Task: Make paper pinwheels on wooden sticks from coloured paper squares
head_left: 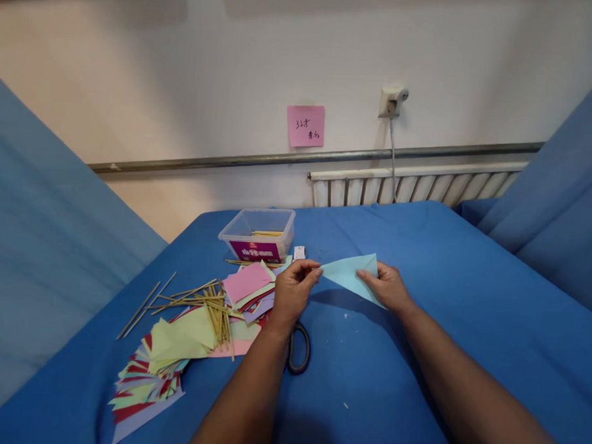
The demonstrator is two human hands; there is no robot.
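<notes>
Near the frame centre, the left hand [293, 288] and right hand [387, 286] pinch a light, thin, easily creased paper sheet [348, 274] by its opposite ends.

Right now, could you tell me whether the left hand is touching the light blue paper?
Touching. The head view shows the left hand pinching the left tip of the light blue paper, while the right hand grips its other side.
</notes>
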